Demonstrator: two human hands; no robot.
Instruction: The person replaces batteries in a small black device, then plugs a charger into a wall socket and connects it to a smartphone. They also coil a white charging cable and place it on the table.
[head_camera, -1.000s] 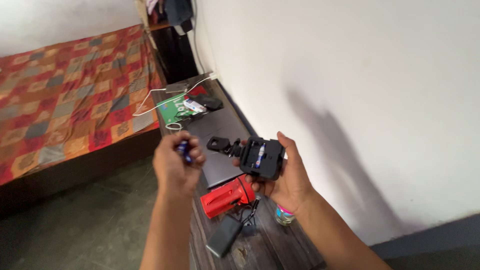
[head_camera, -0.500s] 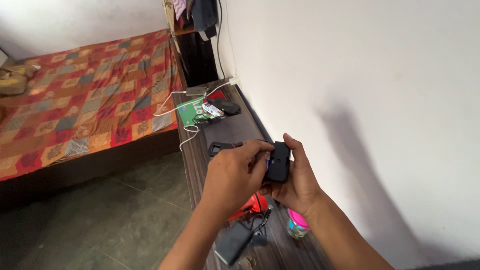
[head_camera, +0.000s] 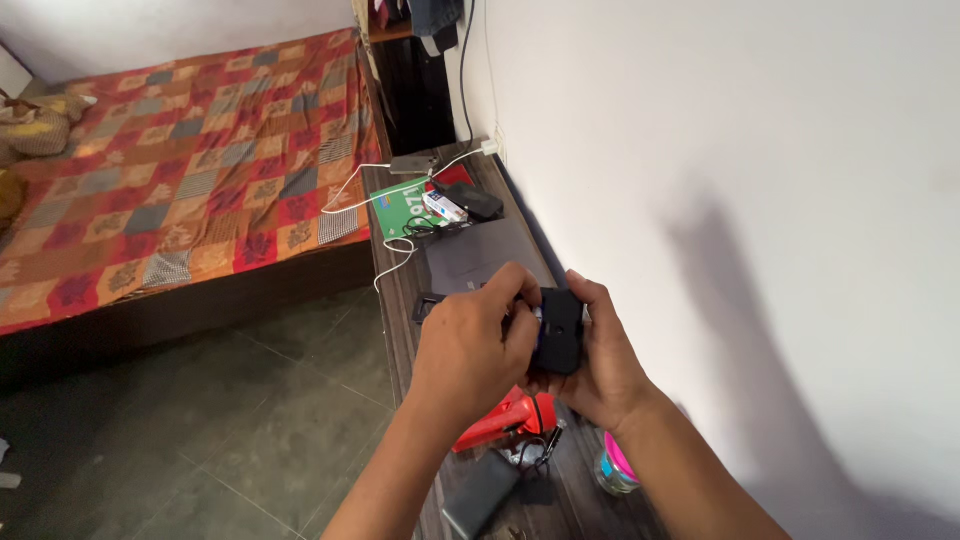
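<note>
My right hand (head_camera: 603, 372) grips a black boxy device (head_camera: 561, 331) from the right and underneath, holding it above a narrow wooden table (head_camera: 398, 300). My left hand (head_camera: 468, 347) is pressed against the device's left face. Its fingertips are pinched on a small blue battery (head_camera: 537, 317) at the open compartment. The battery is mostly hidden by my fingers. A black arm or strap of the device (head_camera: 428, 303) sticks out to the left behind my left hand.
Below my hands lie a red torch (head_camera: 497, 427), a dark power bank (head_camera: 480, 497) and a jar with a pink lid (head_camera: 617, 470). Farther along are a grey laptop (head_camera: 475, 262), a green card (head_camera: 400, 212) and a white cable (head_camera: 350, 190). A bed (head_camera: 170, 170) stands left; a white wall (head_camera: 750, 200) is right.
My left hand, which held the blue battery apart from the device, has come across and now presses it into the device. My right hand has kept its grip.
</note>
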